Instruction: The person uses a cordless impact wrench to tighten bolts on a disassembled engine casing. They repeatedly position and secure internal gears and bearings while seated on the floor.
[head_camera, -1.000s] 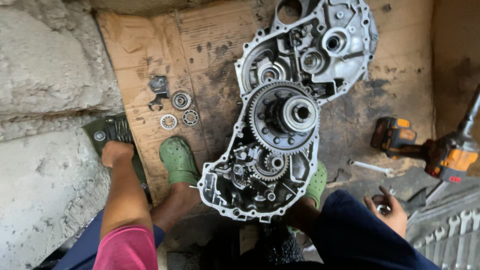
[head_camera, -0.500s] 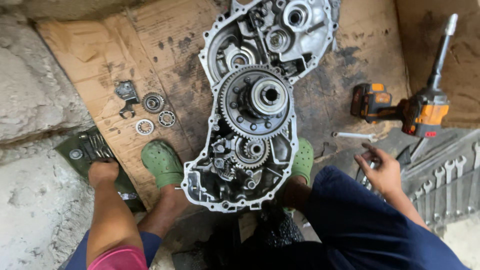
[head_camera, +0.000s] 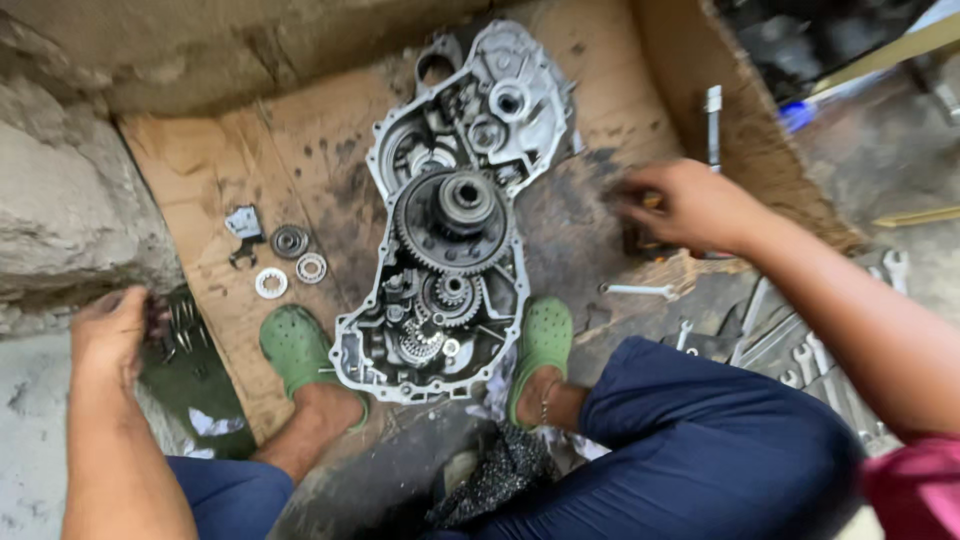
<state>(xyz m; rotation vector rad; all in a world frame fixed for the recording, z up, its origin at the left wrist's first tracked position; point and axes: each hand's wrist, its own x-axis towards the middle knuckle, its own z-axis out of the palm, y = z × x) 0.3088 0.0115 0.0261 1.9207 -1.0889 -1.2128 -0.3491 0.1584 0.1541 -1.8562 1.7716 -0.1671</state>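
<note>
Two hands either side of the open gearbox casing (head_camera: 440, 230)

Grey metal gearcase (head_camera: 440, 250), green clogs (head_camera: 292, 345), brown stained cardboard (head_camera: 200, 190), navy trousers (head_camera: 720, 450).

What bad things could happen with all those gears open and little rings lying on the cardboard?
Grit from the dirty brown cardboard sheet could probably get into the open grey metal gear casing. The small round metal bearing rings lie loose beside it and might roll off or get lost. The right hand reaches past the casing, so a sleeve or arm may knock the bare toothed gears. The green clogs sit very close too.
</note>
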